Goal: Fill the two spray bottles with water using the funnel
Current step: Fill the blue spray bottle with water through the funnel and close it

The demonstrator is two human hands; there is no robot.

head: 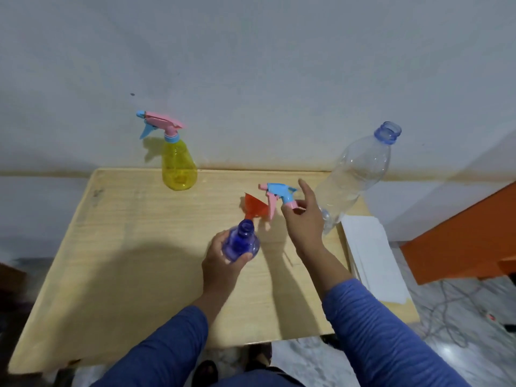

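Blue bottle [242,244] in left hand [223,256], sprayer head [280,197] w/ right hand [303,219]

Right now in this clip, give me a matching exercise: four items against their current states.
Items:
1. blue spray bottle
2. yellow spray bottle
3. blue trigger head
4. clear water bottle

States:
A. uncapped, standing at the table's right edge
B. trigger top on, untouched
C. open-necked, gripped by the left hand
D. off its bottle, in the right hand

Pairs: 1-C, 2-B, 3-D, 4-A
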